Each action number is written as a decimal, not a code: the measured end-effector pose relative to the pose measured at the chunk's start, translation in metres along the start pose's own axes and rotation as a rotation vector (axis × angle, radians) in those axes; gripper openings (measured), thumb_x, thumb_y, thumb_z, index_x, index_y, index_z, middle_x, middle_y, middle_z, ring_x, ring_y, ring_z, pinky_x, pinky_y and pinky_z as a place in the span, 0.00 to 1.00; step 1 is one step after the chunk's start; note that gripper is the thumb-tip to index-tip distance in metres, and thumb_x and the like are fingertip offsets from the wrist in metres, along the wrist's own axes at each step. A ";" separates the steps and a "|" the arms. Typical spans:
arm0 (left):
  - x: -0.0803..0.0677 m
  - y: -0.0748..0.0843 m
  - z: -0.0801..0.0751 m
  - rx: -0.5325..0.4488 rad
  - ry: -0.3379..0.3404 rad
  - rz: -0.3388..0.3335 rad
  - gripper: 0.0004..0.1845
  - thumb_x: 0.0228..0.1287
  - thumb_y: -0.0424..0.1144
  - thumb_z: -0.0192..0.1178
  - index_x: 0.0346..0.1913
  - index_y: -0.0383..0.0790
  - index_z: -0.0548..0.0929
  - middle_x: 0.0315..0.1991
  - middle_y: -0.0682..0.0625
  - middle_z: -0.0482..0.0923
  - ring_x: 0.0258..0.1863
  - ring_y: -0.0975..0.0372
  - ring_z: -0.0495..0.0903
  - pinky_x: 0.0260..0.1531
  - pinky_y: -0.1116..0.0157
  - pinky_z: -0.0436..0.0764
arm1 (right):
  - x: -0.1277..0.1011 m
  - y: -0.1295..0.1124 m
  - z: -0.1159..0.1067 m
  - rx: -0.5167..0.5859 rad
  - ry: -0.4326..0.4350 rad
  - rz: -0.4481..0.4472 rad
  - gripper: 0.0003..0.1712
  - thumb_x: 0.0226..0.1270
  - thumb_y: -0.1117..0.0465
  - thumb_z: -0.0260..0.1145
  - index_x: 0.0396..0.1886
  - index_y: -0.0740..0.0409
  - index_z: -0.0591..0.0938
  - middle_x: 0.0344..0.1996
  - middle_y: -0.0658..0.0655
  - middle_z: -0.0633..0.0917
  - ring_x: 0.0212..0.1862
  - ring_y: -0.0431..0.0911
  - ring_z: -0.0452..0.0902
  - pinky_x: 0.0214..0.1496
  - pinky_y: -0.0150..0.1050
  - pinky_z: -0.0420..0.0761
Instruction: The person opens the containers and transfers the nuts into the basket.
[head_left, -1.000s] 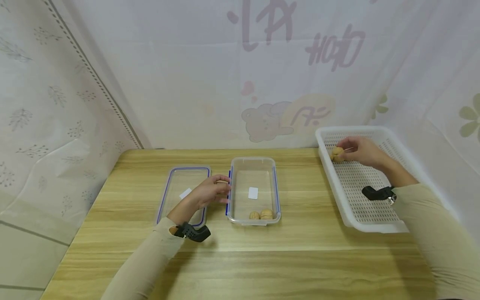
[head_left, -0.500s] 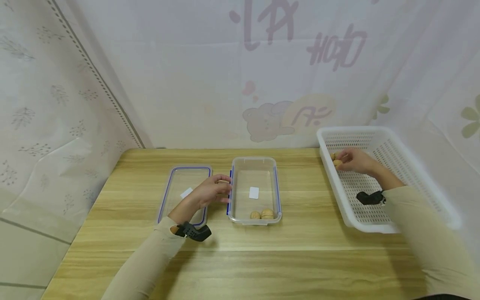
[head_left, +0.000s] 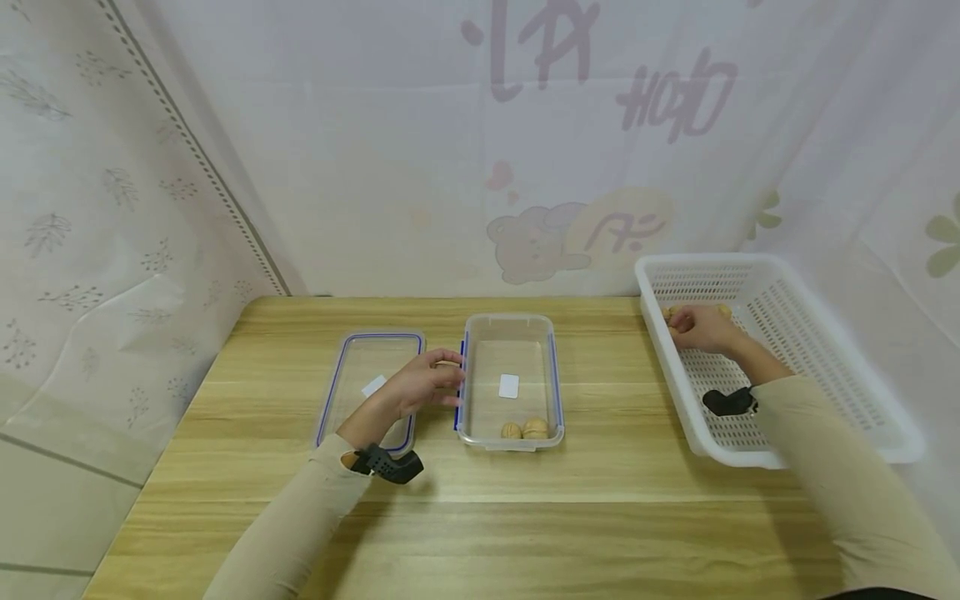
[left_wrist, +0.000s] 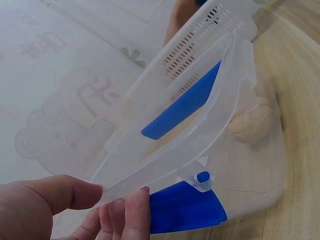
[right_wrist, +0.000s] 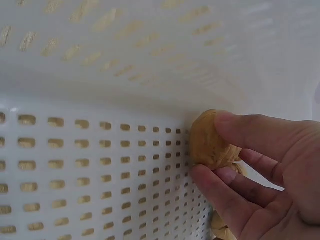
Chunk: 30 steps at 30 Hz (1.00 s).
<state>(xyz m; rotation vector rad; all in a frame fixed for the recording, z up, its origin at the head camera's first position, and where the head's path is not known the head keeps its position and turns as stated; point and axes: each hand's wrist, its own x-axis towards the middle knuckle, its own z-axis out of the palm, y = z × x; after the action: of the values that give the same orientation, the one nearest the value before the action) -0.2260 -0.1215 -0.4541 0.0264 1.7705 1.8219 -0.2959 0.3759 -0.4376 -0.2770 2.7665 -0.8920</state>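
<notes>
Two walnuts [head_left: 523, 429] lie against the near wall of the clear container [head_left: 509, 329], leaving most of its floor bare. My left hand [head_left: 420, 385] pinches the container's left rim, thumb and fingers curled over the edge, with the lid [head_left: 352, 350] flat just beside it on the table [head_left: 480, 517]. My right hand [head_left: 697, 327] sits in the far left corner of the white basket [head_left: 825, 333], fingers clamped round a walnut [right_wrist: 210, 142] pressed close to the perforated wall.
</notes>
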 end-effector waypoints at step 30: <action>0.003 0.001 -0.001 -0.016 0.005 -0.020 0.23 0.72 0.27 0.55 0.66 0.26 0.64 0.41 0.45 0.72 0.40 0.59 0.75 0.39 0.65 0.90 | -0.012 -0.023 -0.031 -0.078 0.008 0.026 0.33 0.80 0.50 0.58 0.70 0.71 0.68 0.63 0.80 0.72 0.64 0.72 0.69 0.62 0.68 0.74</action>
<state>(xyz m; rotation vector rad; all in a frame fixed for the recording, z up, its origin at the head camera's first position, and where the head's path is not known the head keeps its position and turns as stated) -0.2288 -0.1209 -0.4548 -0.0018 1.7536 1.8235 -0.2902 0.3769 -0.3978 -0.2503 2.8095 -0.7823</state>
